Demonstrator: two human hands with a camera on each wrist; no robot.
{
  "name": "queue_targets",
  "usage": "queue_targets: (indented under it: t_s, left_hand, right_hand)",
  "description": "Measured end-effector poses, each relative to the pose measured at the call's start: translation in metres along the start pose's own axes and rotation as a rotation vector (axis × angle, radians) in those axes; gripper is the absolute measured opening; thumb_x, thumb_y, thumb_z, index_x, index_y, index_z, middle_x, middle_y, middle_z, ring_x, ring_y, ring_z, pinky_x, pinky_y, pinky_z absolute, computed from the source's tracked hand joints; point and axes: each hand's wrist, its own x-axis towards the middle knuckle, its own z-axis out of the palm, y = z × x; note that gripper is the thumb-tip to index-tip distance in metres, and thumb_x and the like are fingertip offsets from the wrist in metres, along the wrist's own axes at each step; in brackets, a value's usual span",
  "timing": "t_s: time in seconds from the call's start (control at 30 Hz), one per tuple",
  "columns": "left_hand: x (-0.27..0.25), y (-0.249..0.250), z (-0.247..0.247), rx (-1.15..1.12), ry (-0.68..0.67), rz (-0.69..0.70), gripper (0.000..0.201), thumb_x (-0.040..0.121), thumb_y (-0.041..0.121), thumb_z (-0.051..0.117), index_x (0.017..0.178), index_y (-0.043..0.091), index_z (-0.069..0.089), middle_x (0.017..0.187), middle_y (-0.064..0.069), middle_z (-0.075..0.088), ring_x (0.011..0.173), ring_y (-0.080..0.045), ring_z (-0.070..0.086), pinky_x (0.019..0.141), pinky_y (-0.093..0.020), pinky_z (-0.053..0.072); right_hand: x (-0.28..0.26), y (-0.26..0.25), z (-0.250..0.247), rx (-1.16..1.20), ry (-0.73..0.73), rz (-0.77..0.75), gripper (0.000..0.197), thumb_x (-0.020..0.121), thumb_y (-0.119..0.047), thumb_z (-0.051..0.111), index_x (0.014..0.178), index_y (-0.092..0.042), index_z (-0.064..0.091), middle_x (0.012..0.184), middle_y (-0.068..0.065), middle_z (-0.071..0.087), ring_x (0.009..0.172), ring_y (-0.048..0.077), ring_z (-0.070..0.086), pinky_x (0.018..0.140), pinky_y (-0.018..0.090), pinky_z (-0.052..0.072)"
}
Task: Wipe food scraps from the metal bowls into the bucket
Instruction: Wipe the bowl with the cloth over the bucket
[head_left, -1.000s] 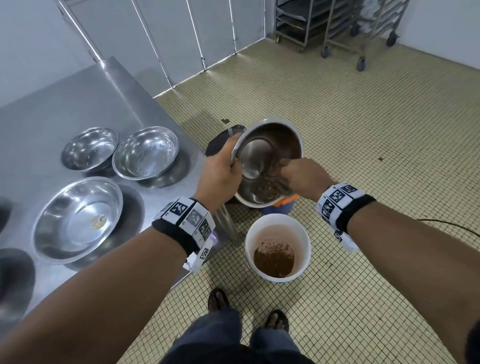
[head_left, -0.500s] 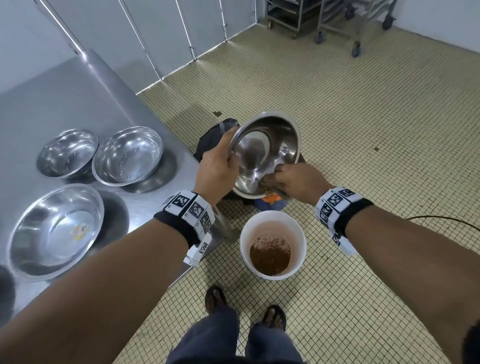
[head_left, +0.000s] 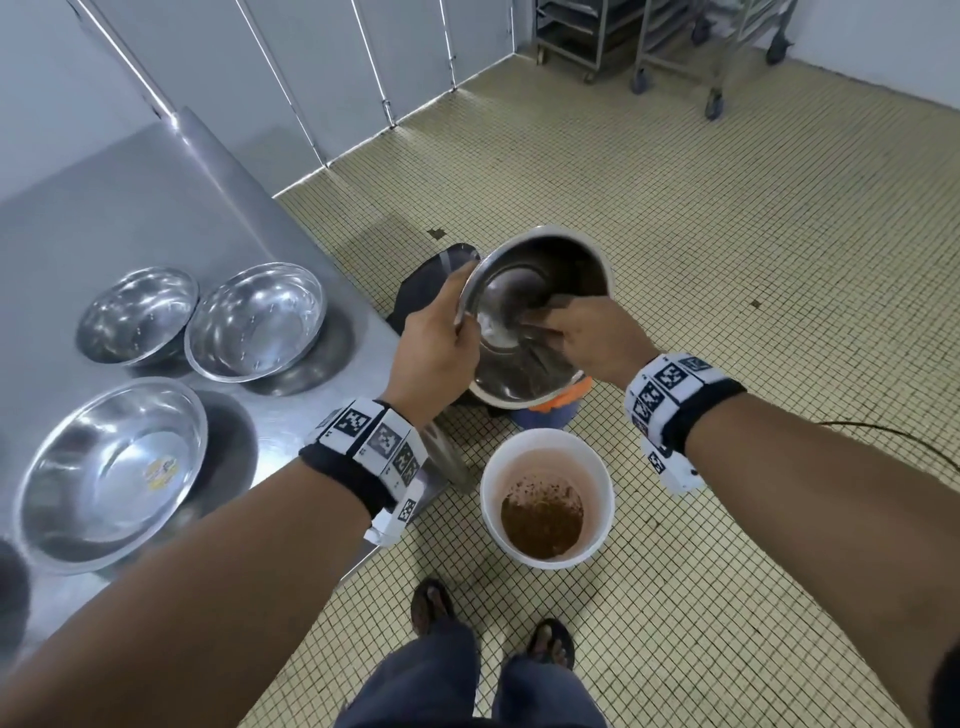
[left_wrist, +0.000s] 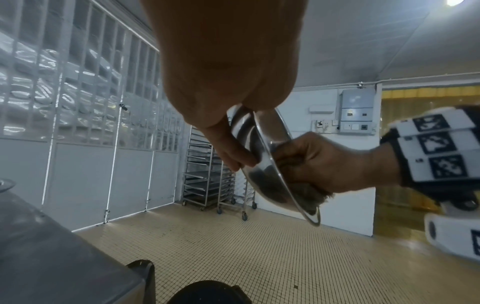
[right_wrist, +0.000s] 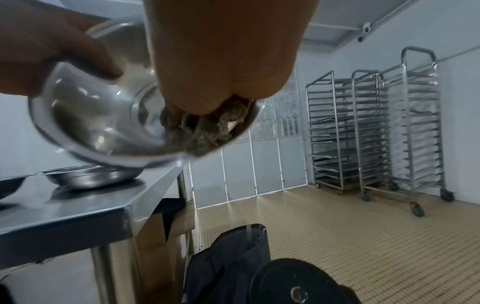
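My left hand (head_left: 436, 348) grips the left rim of a metal bowl (head_left: 524, 291), thumb inside, and holds it tilted over the floor beyond a white bucket (head_left: 487, 499). Brown scraps lie in the bucket's bottom. My right hand (head_left: 587, 332) reaches into the bowl and grips a brownish-grey wad of cloth (right_wrist: 200, 131) pressed against the inner wall. In the left wrist view the bowl (left_wrist: 262, 164) is edge-on, with the wad (left_wrist: 309, 197) near its lower rim. Three more metal bowls (head_left: 137, 314) (head_left: 257, 322) (head_left: 111, 473) stand on the steel table (head_left: 156, 208).
A black bag (head_left: 431, 280) and an orange-and-blue item (head_left: 563, 402) sit on the tiled floor under the held bowl. My sandalled feet (head_left: 431, 605) stand just before the bucket. Wheeled tray racks (head_left: 675, 47) are at the far wall. A cable (head_left: 883, 431) runs at right.
My right hand has moved from the bowl's lower rim up to its middle. The scraps that lay in the bowl's lower part no longer show. My left hand's grip is unchanged.
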Motion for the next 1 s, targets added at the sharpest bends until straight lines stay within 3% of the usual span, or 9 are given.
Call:
queue_targets:
  t_s: [0.1, 0.27, 0.37, 0.47, 0.53, 0.67, 0.73, 0.83, 1.0]
  left_hand:
    - [0.000, 0.003, -0.005, -0.003, 0.005, 0.008, 0.049, 0.103, 0.016, 0.046, 0.149, 0.032, 0.047, 0.089, 0.013, 0.070, 0.075, -0.002, 0.068, 0.067, -0.027, 0.058]
    - [-0.001, 0.005, -0.010, 0.002, -0.005, 0.010, 0.051, 0.101, 0.014, 0.045, 0.149, 0.033, 0.047, 0.092, 0.006, 0.073, 0.074, -0.008, 0.070, 0.071, -0.035, 0.061]
    - [-0.003, 0.003, -0.014, -0.010, -0.002, 0.001, 0.051, 0.100, 0.016, 0.043, 0.148, 0.034, 0.046, 0.093, 0.004, 0.072, 0.080, -0.013, 0.069, 0.076, -0.037, 0.060]
    - [-0.005, -0.001, -0.018, -0.018, -0.001, -0.017, 0.048, 0.101, 0.015, 0.044, 0.146, 0.031, 0.047, 0.093, 0.006, 0.069, 0.079, -0.013, 0.068, 0.074, -0.038, 0.059]
    - [-0.005, -0.003, -0.020, -0.020, 0.019, -0.031, 0.050, 0.100, 0.010, 0.045, 0.147, 0.029, 0.048, 0.091, 0.008, 0.068, 0.077, -0.010, 0.066, 0.069, -0.029, 0.055]
    - [-0.011, -0.001, -0.019, -0.044, 0.036, -0.006, 0.048, 0.100, 0.009, 0.046, 0.144, 0.028, 0.051, 0.085, 0.010, 0.067, 0.077, -0.002, 0.064, 0.062, -0.009, 0.045]
    - [-0.016, 0.003, -0.016, -0.055, 0.030, -0.003, 0.042, 0.102, 0.011, 0.048, 0.142, 0.025, 0.054, 0.082, 0.014, 0.065, 0.075, 0.008, 0.062, 0.059, -0.004, 0.042]
    - [-0.021, 0.007, -0.012, -0.074, 0.042, -0.004, 0.040, 0.102, 0.013, 0.049, 0.141, 0.023, 0.055, 0.087, 0.020, 0.065, 0.079, 0.016, 0.061, 0.064, 0.000, 0.043]
    - [-0.026, 0.007, -0.015, -0.121, 0.056, -0.008, 0.047, 0.097, 0.006, 0.051, 0.141, 0.023, 0.055, 0.099, 0.015, 0.070, 0.092, 0.007, 0.065, 0.074, -0.006, 0.048]
  right_hand:
    - [-0.009, -0.005, 0.010, -0.041, -0.062, -0.063, 0.031, 0.102, -0.037, 0.058, 0.129, -0.029, 0.070, 0.104, 0.003, 0.069, 0.091, 0.026, 0.069, 0.077, 0.030, 0.051]
    - [-0.019, -0.008, 0.027, -0.115, -0.169, -0.008, 0.033, 0.099, -0.048, 0.054, 0.117, -0.027, 0.072, 0.103, -0.003, 0.072, 0.089, 0.019, 0.070, 0.073, 0.034, 0.055]
    - [-0.027, -0.011, 0.021, -0.022, -0.179, 0.003, 0.035, 0.101, -0.046, 0.055, 0.124, -0.027, 0.072, 0.111, -0.006, 0.069, 0.093, 0.012, 0.063, 0.075, 0.028, 0.046]
    - [-0.034, -0.015, 0.010, 0.036, -0.245, 0.004, 0.037, 0.102, -0.049, 0.052, 0.130, -0.031, 0.069, 0.096, -0.012, 0.060, 0.087, 0.010, 0.055, 0.066, 0.017, 0.033]
    - [-0.034, -0.016, 0.004, 0.098, -0.173, -0.008, 0.031, 0.102, -0.041, 0.057, 0.126, -0.028, 0.071, 0.094, -0.018, 0.059, 0.086, 0.008, 0.055, 0.067, 0.013, 0.033]
    - [-0.009, -0.019, -0.010, 0.181, 0.215, 0.115, 0.026, 0.102, -0.029, 0.059, 0.124, -0.020, 0.071, 0.112, -0.001, 0.074, 0.096, 0.019, 0.068, 0.088, 0.041, 0.055]
    - [0.006, -0.027, -0.015, 0.141, 0.328, 0.137, 0.025, 0.100, -0.019, 0.057, 0.123, -0.014, 0.068, 0.108, 0.006, 0.073, 0.092, 0.028, 0.068, 0.083, 0.045, 0.056]
    - [0.018, -0.040, -0.011, 0.107, 0.284, 0.105, 0.027, 0.095, -0.009, 0.056, 0.121, -0.011, 0.063, 0.103, 0.012, 0.071, 0.089, 0.035, 0.068, 0.079, 0.048, 0.056]
    - [0.015, -0.054, 0.007, 0.112, 0.252, 0.015, 0.023, 0.103, -0.025, 0.055, 0.122, -0.017, 0.064, 0.098, 0.009, 0.071, 0.080, 0.031, 0.068, 0.069, 0.047, 0.057]
